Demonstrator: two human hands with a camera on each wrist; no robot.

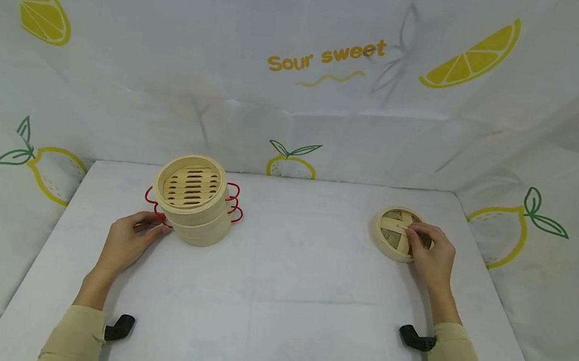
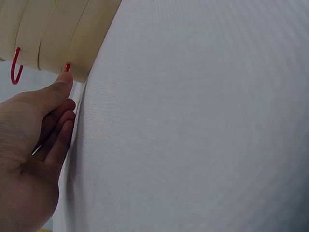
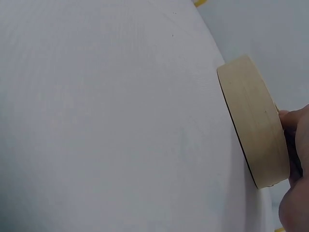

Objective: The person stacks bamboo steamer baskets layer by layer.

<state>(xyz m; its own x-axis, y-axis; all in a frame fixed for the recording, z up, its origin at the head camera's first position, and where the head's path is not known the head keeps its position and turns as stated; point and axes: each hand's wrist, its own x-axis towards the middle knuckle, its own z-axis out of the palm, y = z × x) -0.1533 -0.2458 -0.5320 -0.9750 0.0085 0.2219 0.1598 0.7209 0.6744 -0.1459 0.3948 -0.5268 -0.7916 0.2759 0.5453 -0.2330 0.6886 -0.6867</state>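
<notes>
On the left of the table stands a stack of bamboo steamer baskets [image 1: 202, 231], its slatted top tier uncovered and red loop handles on both sides. My left hand [image 1: 125, 240] pinches a low red handle [image 2: 67, 66] on the stack's left side, thumb on top. Over on the right, the round bamboo steamer lid [image 1: 386, 243] lies on the table with its woven top up. My right hand [image 1: 434, 259] reaches over this lid and pinches the small grip at its centre. The right wrist view shows the lid's side wall [image 3: 256, 125] beside the fingers.
A white cloth covers the table [image 1: 270, 335], and white sheeting with lemon prints [image 1: 291, 167] hangs behind and at both sides. A wide stretch of cloth lies between stack and lid. Black wrist devices [image 1: 120, 328] show at both sleeves.
</notes>
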